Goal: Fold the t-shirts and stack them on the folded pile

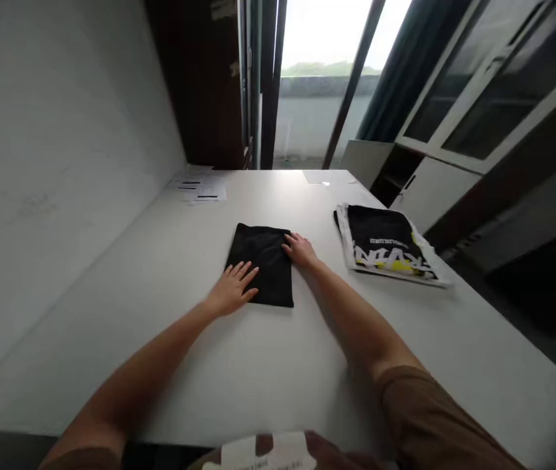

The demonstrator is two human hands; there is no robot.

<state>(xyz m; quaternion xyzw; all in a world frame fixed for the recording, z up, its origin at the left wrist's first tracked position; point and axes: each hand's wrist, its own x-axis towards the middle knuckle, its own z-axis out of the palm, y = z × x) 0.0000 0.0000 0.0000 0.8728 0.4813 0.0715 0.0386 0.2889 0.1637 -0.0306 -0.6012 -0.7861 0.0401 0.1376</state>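
Observation:
A black piece of cloth, folded into a neat rectangle (270,267), lies flat in the middle of the white table. My left hand (232,288) rests on its lower left edge, palm down with the fingers spread. At the upper right corner, my right hand (300,249) touches the cloth's edge, its fingers stretched out and slightly apart. Neither hand grips anything. What kind of garment the cloth is cannot be made out.
To the right lies a stack of folded black clothing (380,232) in clear plastic, with white and yellow print. Paper sheets (204,186) lie at the far left of the table (135,313), which meets a wall (62,150). Cabinets (474,98) stand beyond its right side.

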